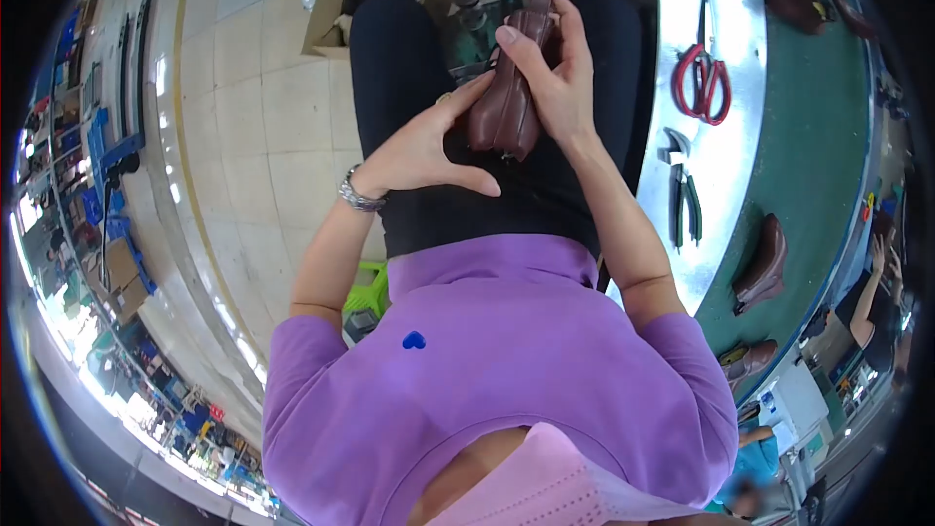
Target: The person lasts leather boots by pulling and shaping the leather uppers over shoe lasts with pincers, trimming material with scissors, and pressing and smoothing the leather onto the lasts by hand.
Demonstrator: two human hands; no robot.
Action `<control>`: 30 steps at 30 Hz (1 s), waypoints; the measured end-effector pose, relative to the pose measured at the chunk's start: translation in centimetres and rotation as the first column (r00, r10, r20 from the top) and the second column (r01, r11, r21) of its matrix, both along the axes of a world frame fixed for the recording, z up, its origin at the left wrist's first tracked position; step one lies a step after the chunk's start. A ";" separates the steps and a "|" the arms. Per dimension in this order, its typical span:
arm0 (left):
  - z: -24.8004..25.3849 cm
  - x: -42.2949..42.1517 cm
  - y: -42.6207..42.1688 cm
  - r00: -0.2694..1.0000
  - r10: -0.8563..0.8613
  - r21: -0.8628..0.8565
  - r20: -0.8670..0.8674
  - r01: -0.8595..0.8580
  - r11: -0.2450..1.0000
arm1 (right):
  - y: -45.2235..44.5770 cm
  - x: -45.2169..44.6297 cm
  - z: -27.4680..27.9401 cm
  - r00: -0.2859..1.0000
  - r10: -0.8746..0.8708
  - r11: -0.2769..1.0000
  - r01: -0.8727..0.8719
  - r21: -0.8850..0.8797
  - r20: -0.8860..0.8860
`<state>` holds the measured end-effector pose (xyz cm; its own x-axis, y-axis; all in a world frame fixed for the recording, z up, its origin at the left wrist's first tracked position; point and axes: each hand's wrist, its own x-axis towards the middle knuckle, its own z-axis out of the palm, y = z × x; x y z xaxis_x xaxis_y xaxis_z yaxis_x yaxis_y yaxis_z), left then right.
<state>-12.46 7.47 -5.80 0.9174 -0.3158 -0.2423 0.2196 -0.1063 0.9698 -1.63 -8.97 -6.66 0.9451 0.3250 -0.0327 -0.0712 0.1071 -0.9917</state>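
Note:
A brown leather shoe upper (504,115) is held over my lap, its rounded, seamed end towards my body. My right hand (555,73) grips its narrower far part, with the thumb on top and the fingers curled round the other side. My left hand (429,141), with a metal watch on the wrist, is beside the rounded end. Its thumb stretches out towards me, apart from the leather, while its fingertips reach the shoe's left side and are partly hidden behind it.
On the metal bench strip to my right lie red-handled scissors (703,83) and dark-handled pincers (682,190). Brown shoes (763,263) rest on the green surface beyond. A cardboard box (331,5) with black material stands ahead, and a green basket (370,282) is at my left.

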 end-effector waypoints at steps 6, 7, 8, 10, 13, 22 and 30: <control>3.9 1.4 0.9 0.990 0.083 0.144 -0.112 -0.067 0.987 | 1.0 -0.4 0.5 0.996 0.022 0.999 -0.018 -0.039 0.089; 4.1 1.6 0.8 0.991 0.091 0.157 -0.093 -0.076 0.985 | 0.9 -0.8 0.9 0.997 0.012 0.999 -0.009 -0.046 0.073; 4.3 1.7 0.3 0.992 0.097 0.168 -0.075 -0.083 0.982 | 0.8 -1.1 1.3 0.998 0.001 0.998 0.002 -0.055 0.055; 4.4 1.2 -0.6 0.994 0.101 0.232 -0.041 -0.089 0.969 | 0.4 -1.6 1.5 0.994 -0.049 0.997 0.055 -0.057 0.093; 4.4 0.6 -1.8 0.991 0.096 0.386 0.094 -0.125 0.914 | 0.0 -1.7 0.8 0.970 -0.088 0.988 0.114 -0.103 0.227; 3.7 -0.7 -5.2 0.923 0.146 0.566 0.357 -0.338 0.752 | -0.4 -0.5 2.1 0.999 0.000 0.999 0.002 -0.037 0.047; 2.1 -2.3 -3.8 0.943 0.200 0.391 0.265 -0.295 0.872 | 0.0 -0.3 1.2 0.993 0.086 0.987 -0.075 0.143 -0.075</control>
<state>-14.76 3.65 -3.66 0.9954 0.0169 -0.0942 0.0907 -0.4824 0.8713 -1.96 -8.99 -5.49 0.9117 0.4069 -0.0566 -0.1644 0.2350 -0.9580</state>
